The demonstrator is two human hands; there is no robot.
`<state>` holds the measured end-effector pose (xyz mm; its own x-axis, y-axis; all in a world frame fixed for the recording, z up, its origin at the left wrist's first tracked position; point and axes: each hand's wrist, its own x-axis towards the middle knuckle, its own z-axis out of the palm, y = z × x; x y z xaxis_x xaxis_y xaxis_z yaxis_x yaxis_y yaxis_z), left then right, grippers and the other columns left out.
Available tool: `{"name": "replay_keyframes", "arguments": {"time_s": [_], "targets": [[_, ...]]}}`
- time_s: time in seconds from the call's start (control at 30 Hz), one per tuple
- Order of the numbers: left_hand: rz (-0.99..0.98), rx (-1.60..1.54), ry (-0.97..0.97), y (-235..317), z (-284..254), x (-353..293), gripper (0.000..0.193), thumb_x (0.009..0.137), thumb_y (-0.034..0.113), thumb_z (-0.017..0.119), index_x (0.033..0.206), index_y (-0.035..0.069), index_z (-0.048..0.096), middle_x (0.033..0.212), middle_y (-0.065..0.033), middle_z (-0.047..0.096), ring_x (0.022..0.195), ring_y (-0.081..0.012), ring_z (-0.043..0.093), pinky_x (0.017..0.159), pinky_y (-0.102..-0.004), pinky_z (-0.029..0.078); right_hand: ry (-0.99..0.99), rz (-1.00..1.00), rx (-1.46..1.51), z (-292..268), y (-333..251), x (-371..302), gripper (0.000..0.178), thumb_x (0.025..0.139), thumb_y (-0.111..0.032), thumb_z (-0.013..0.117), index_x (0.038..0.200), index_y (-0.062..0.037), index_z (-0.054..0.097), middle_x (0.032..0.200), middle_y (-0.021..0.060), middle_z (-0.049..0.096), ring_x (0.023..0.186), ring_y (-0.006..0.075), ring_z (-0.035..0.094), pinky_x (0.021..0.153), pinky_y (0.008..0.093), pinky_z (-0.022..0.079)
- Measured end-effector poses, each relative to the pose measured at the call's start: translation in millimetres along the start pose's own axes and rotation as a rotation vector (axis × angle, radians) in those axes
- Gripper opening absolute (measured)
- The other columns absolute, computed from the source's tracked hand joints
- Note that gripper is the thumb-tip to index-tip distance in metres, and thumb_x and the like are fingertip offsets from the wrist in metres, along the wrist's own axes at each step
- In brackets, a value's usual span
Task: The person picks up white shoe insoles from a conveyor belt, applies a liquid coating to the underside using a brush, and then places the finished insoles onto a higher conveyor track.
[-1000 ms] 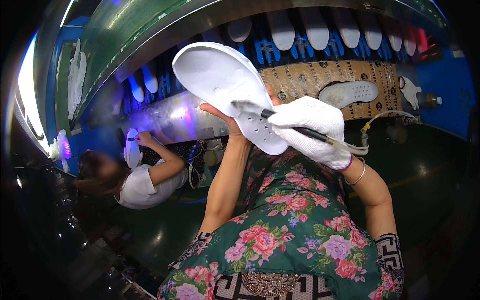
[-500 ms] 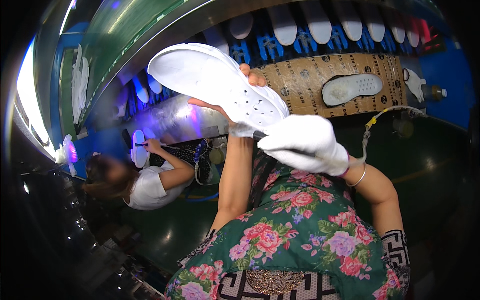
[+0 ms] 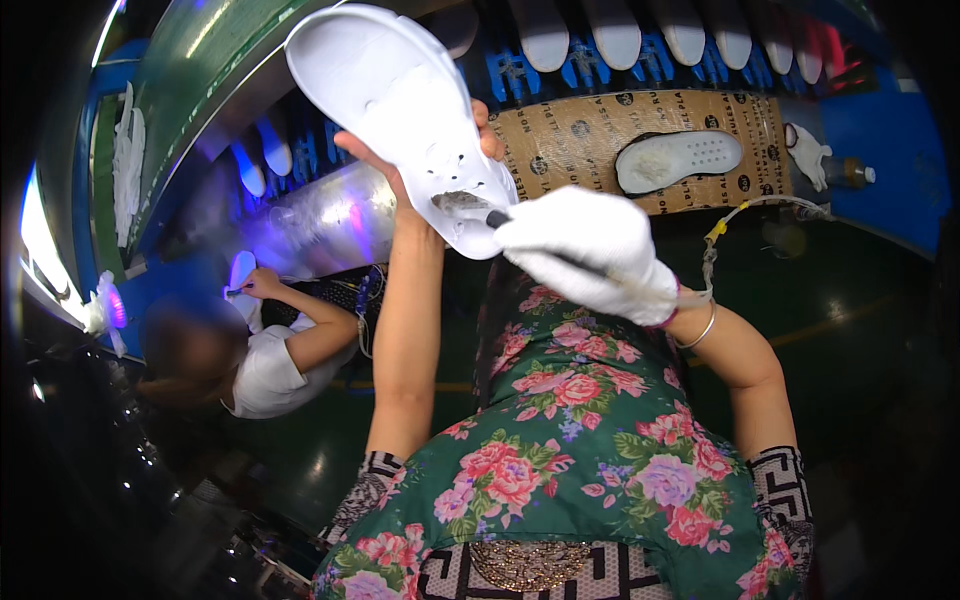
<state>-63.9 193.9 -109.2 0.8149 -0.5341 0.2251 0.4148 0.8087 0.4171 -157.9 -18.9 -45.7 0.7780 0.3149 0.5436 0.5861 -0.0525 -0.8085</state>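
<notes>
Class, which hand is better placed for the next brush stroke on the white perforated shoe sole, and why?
Likely the right hand, in a white glove: it grips the black-handled brush, bristles over the narrow end of the shoe sole. The bare left hand is busy supporting it.

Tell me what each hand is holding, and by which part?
The left hand holds the white shoe sole by both side edges, near its middle; the gloved right hand holds the brush by its dark handle.
</notes>
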Motion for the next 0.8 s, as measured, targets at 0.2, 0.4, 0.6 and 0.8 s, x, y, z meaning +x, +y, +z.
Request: {"name": "replay_keyframes", "arguments": {"time_s": [0.2, 0.4, 0.6, 0.8], "targets": [[-0.150, 0.054, 0.107, -1, 8, 2, 0.124, 0.060, 0.097, 0.045, 0.141, 0.003, 0.041, 0.101, -0.0268, 0.064, 0.075, -0.0382, 0.069, 0.060, -0.0476, 0.062, -0.145, 0.136, 0.195, 5, -14, -5, 0.020, 0.077, -0.005, 0.076, 0.096, -0.0091, 0.076, 0.093, 0.0090, 0.073, 0.083, 0.0239, 0.071, 0.074, 0.0319, 0.056], [-0.388, 0.053, 0.220, -2, 22, 10, 0.113, 0.068, 0.087, 0.054, 0.137, -0.002, 0.046, 0.104, -0.0269, 0.065, 0.080, -0.0375, 0.071, 0.063, -0.0510, 0.063, -0.165, -0.188, -0.254, 14, 3, -15, 0.041, 0.072, -0.002, 0.073, 0.111, -0.0103, 0.069, 0.093, 0.0108, 0.071, 0.073, 0.0254, 0.068, 0.061, 0.0328, 0.055], [-0.642, 0.130, 0.204, 10, -4, 6, 0.106, 0.071, 0.083, 0.057, 0.136, 0.000, 0.049, 0.104, -0.0295, 0.064, 0.082, -0.0416, 0.070, 0.064, -0.0492, 0.062, -0.184, 0.121, 0.191, 13, -14, -4, 0.019, 0.078, -0.006, 0.076, 0.096, -0.0083, 0.074, 0.088, 0.0098, 0.071, 0.074, 0.0243, 0.069, 0.066, 0.0317, 0.055], [-0.696, 0.628, 0.344, 13, 33, 23, 0.084, 0.088, 0.071, 0.049, 0.135, 0.002, 0.054, 0.122, -0.0258, 0.062, 0.097, -0.0315, 0.070, 0.071, -0.0428, 0.062, -0.221, -0.064, -0.101, 17, 4, -5, 0.024, 0.077, -0.004, 0.075, 0.101, -0.0091, 0.073, 0.087, 0.0093, 0.070, 0.077, 0.0260, 0.069, 0.069, 0.0344, 0.056]]}}
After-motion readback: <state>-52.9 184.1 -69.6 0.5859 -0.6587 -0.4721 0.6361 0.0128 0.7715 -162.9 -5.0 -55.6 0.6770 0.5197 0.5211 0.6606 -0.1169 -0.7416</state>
